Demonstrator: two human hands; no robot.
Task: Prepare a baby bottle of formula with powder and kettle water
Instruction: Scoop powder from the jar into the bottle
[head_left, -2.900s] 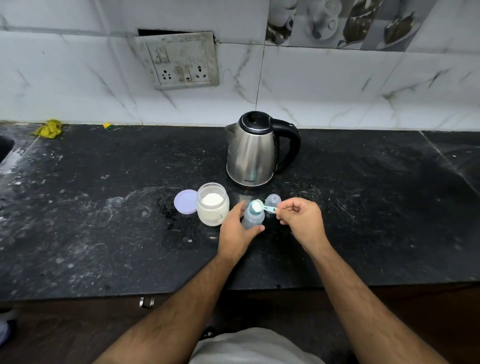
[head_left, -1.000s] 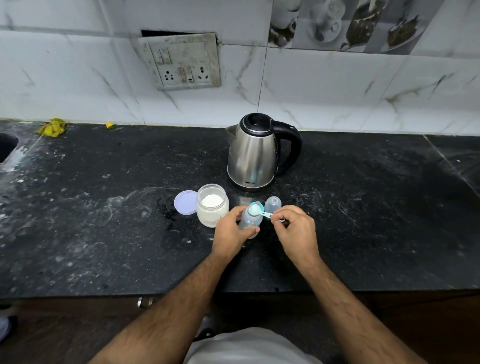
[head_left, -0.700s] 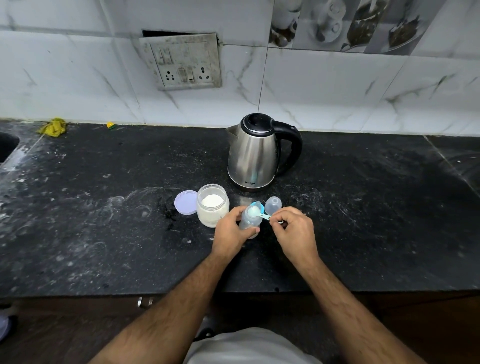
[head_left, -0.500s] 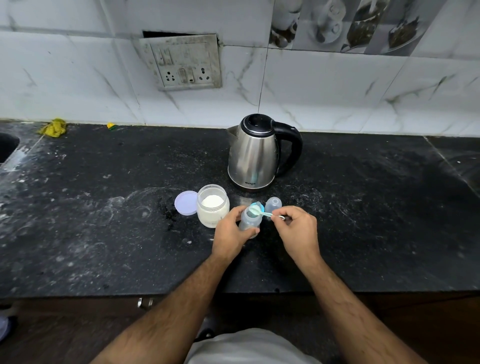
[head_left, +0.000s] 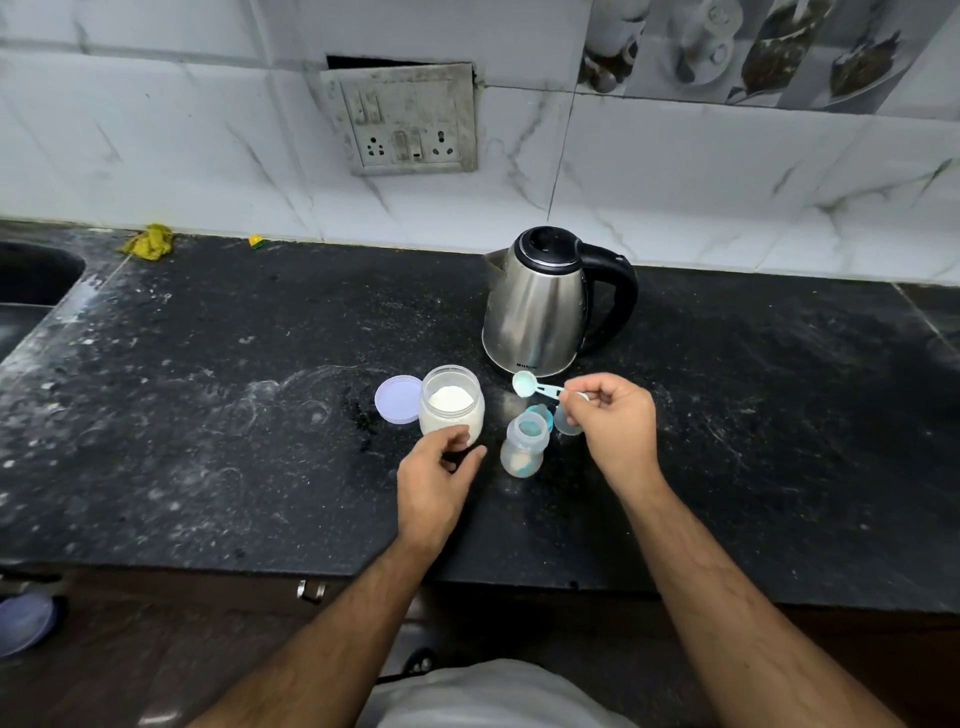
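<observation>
Right hand (head_left: 610, 421) pinches the scoop (head_left: 535, 387) above the open bottle (head_left: 524, 441); left hand (head_left: 436, 478), fingers loosely curled and empty, hovers near the powder jar (head_left: 451, 402).

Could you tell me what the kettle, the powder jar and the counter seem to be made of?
Kettle: brushed steel body by its dull sheen, with a black, likely plastic, handle. Powder jar: clear plastic, probably, since the white powder shows through. Counter: dark speckled polished stone, perhaps granite.

The right hand (head_left: 613, 426) pinches a scoop (head_left: 535, 387) by its handle, its bowl beyond the fingertips, above the open baby bottle (head_left: 523, 444). The left hand's (head_left: 434, 480) loosely curled fingers touch nothing, just short of the powder jar (head_left: 451, 408).
</observation>
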